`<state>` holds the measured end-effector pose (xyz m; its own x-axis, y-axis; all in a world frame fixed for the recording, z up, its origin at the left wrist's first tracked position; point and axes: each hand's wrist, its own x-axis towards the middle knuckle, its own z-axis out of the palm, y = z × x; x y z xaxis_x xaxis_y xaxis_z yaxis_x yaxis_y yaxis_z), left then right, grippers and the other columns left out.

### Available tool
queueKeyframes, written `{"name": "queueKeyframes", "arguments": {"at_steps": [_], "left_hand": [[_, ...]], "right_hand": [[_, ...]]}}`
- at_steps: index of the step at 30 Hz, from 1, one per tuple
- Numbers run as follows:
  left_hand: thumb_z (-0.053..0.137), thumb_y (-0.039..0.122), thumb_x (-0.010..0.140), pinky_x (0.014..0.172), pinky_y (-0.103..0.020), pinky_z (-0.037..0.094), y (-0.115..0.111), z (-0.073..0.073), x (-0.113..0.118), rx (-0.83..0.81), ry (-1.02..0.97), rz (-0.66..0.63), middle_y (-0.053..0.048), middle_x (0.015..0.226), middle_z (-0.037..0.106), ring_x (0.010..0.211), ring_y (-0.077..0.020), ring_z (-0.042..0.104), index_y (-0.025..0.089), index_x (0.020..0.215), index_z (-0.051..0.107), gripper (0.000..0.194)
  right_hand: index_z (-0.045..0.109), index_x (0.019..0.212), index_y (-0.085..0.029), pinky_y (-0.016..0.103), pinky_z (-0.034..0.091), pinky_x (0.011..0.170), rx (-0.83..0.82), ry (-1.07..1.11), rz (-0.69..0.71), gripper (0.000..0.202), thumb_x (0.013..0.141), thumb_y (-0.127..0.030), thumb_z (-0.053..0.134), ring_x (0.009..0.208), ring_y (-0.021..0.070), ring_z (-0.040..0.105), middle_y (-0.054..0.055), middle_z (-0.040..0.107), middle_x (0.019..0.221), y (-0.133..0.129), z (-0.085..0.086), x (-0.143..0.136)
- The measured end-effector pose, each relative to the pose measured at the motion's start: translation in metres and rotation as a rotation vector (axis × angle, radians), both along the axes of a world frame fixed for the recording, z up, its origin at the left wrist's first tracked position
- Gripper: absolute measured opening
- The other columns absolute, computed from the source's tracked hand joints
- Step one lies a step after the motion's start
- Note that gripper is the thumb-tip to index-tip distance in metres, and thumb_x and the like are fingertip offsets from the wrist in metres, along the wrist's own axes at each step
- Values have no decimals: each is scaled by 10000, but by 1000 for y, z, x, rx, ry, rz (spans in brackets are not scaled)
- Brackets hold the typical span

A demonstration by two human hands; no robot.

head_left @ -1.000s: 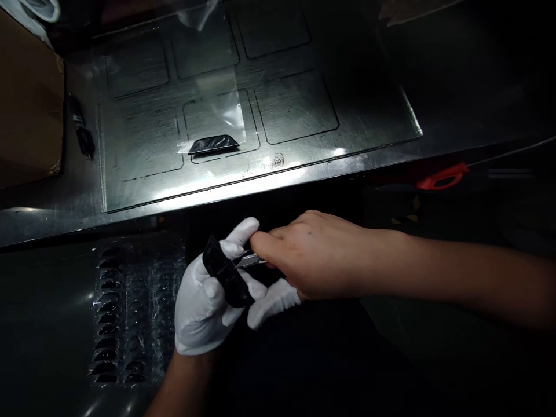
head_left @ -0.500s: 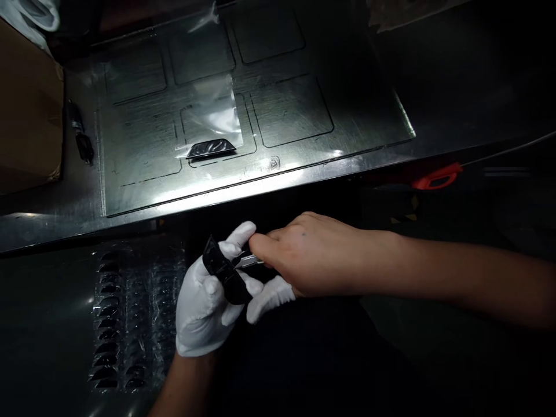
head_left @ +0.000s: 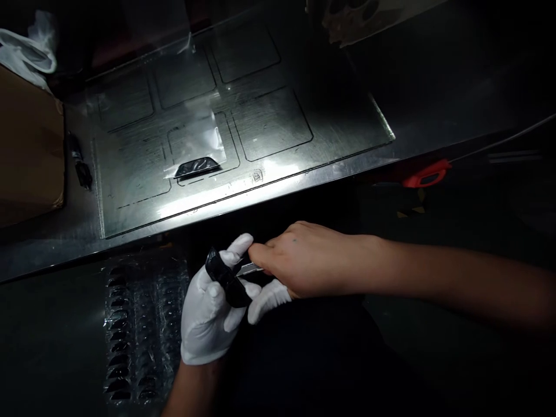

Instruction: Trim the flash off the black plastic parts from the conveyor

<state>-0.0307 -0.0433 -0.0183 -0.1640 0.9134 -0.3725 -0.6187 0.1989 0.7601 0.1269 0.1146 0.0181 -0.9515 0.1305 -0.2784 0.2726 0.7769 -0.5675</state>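
My left hand [head_left: 206, 324], in a white glove, is closed round a small black plastic part [head_left: 228, 279], held tilted in front of the bench edge. Bare except for a white cover on the thumb, my right hand [head_left: 289, 260] grips a slim silver blade-like tool [head_left: 249, 269]. The tool's tip meets the right-hand edge of the black part, or lies just behind it; I cannot tell which. Most of the tool is hidden inside my right fingers. On the bench beyond lies a similar black part [head_left: 197, 167] in a clear plastic bag [head_left: 202, 136].
A clear tray [head_left: 143, 330] with rows of black parts lies at lower left. On the metal bench are a marked sheet [head_left: 273, 124], a pen [head_left: 79, 162] and a cardboard box [head_left: 30, 150]. A red handle [head_left: 428, 175] with a cable shows at right, below the bench edge.
The camera view has shifted, so the bench items sit lower and slightly left, apart from the box and pen. Both hands keep nearly the same pose on the black part and tool.
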Motion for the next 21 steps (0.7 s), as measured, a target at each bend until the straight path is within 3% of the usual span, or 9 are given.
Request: {"name": "queueKeyframes", "arguments": {"at_steps": [4, 7, 9, 12, 16, 21], "left_hand": [[728, 488, 913, 373, -156, 384, 4, 2, 4, -25, 12, 0, -101, 1466, 631, 461, -1, 522, 274, 1165, 735, 330], [719, 494, 918, 341, -145, 337, 6, 2, 7, -20, -9, -41, -111, 1406, 673, 459, -20, 544, 278, 1179, 733, 340], [709, 490, 925, 325, -141, 315, 6, 1, 9, -2, -13, -49, -128, 1373, 688, 450, -22, 542, 274, 1206, 730, 355], [709, 476, 929, 334, -116, 323, 6, 0, 11, 6, 6, -42, -132, 1385, 668, 549, -54, 617, 275, 1214, 733, 350], [698, 462, 939, 378, -96, 379, 5, 2, 11, 19, 46, -68, -103, 1175, 710, 713, -129, 709, 250, 1203, 723, 340], [689, 421, 949, 405, -104, 403, 3, 7, 10, -22, 36, -112, -72, 1046, 694, 736, -143, 714, 246, 1196, 714, 304]], "right_hand": [[582, 1005, -181, 268, 245, 520, -46, -2, -11, 436, 1023, -610, 509, 638, 220, 681, 52, 740, 831, 0, -4, 6], [596, 991, -173, 265, 266, 513, -118, 26, -11, 424, 988, -597, 589, 622, 195, 650, 43, 731, 817, 1, -8, 14], [612, 1005, -167, 262, 313, 523, -232, 121, -48, 406, 980, -572, 618, 633, 172, 634, 36, 727, 843, 4, -9, 23], [658, 1113, -160, 268, 450, 675, -370, 381, -170, 338, 1080, -444, 477, 807, 159, 667, 50, 736, 997, 14, -9, 36], [658, 1335, -152, 340, 481, 891, -145, 509, -204, 336, 1073, -284, 496, 1049, 206, 646, 88, 732, 1188, 27, -2, 43], [628, 1437, -205, 353, 463, 790, 101, 356, -94, 438, 1008, -195, 540, 1012, 240, 622, 80, 744, 1145, 32, 14, 32]]}}
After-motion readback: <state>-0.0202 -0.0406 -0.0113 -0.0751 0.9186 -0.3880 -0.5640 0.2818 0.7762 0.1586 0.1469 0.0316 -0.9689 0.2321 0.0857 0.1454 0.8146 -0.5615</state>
